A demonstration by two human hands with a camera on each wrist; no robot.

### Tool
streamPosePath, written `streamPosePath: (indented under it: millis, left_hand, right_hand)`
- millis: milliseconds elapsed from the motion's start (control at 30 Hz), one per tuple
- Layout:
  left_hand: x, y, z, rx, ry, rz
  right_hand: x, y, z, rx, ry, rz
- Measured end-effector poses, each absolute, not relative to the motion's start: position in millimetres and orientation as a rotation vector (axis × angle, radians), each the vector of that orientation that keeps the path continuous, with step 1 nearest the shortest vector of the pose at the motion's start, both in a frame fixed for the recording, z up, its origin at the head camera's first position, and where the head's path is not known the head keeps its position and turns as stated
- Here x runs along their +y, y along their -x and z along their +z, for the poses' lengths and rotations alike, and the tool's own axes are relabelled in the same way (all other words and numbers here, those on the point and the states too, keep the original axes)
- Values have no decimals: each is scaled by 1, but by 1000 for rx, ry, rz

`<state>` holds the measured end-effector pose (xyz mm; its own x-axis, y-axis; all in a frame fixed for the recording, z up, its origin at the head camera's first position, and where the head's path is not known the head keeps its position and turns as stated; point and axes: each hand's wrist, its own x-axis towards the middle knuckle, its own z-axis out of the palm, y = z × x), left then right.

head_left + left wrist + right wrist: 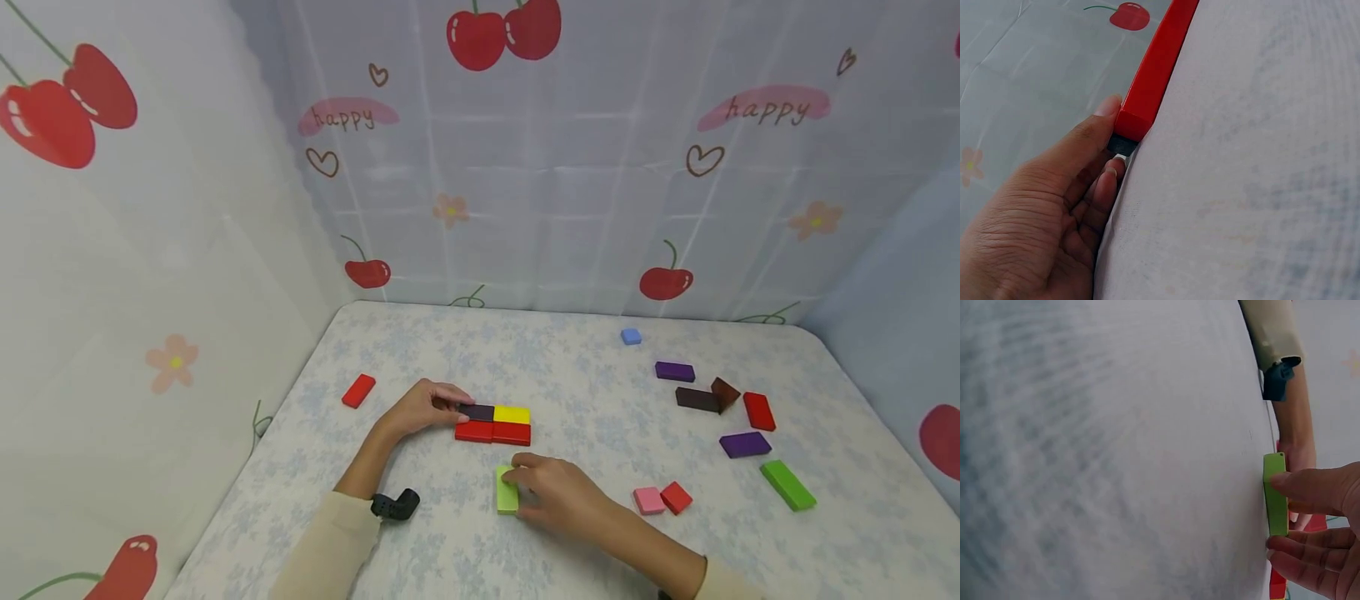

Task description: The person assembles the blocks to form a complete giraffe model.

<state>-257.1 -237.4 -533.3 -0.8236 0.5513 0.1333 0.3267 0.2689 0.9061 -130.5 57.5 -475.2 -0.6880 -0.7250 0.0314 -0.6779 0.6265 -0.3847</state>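
Four-sided blocks form a compact group: a black block (477, 412) and a yellow block (513, 414) behind, a left red block (474, 432) and a right red block (512, 433) in front. My left hand (420, 408) pinches the black block at the group's left end; its thumb reaches the end of the left red block (1154, 75) in the left wrist view. Nearer to me, my right hand (566, 496) holds a light green block (506, 493) between thumb and fingers. That light green block (1277, 509) stands close to the cloth in the right wrist view.
A lone red block (358, 390) lies left. To the right are purple blocks (745, 445), a dark brown block (697, 399), a brown triangular block (724, 394), a green block (787, 485), a pink block (648, 501) and more red ones. A small blue block (631, 336) lies far back.
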Motion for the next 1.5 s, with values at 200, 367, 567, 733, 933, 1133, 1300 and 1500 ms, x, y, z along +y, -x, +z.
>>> streamPosePath:
  millis: [200, 367, 567, 733, 933, 1133, 1300, 1500]
  left_hand:
    - [-238, 258, -532, 2343, -841, 1577]
    - [-238, 258, -532, 2330, -819, 1574]
    - [-239, 257, -532, 2330, -796, 1581]
    - [-241, 255, -531, 2348, -794, 1591]
    - [-240, 257, -532, 2331, -808, 1588]
    - [-238, 259, -531, 2308, -810, 1599]
    - [-238, 258, -531, 2311, -803, 1597]
    - [-237, 258, -530, 2309, -793, 1592]
  right_hand:
    - [57, 126, -473, 2757, 1139, -516]
    - [55, 124, -471, 2718, 1125, -560]
    - [43, 131, -471, 2679, 1176, -573]
    - [26, 140, -473, 2703, 1183, -573]
    - [13, 146, -475, 2719, 1160, -574]
    - [4, 153, -475, 2710, 1152, -598]
    - [-2, 157, -476, 2713, 1168, -596]
    - [-6, 159, -475, 2712, 1145, -604]
